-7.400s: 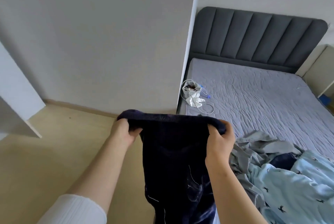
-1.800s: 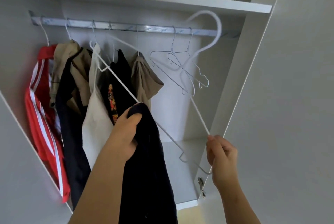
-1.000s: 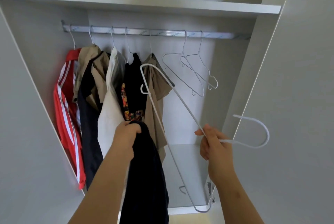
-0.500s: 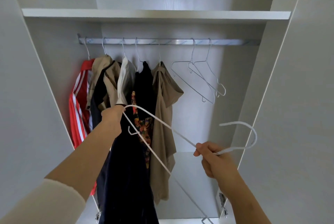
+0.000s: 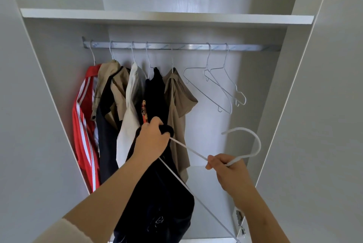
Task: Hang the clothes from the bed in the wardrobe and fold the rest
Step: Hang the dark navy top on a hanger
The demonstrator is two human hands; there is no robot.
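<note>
My left fingers point(image 5: 157, 125) squeezed the dark clothes point(image 5: 157, 199) while my right fingers point(image 5: 211, 161) pinched the white hanger point(image 5: 253, 150) near the wardrobe point(image 5: 167, 18).

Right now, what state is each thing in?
Left hand: gripping the dark garment.
Right hand: gripping the white hanger.
Dark garment: off the rail, partly on the hanger.
White hanger: off the rail.
Two bare hangers: on the rail.
</note>
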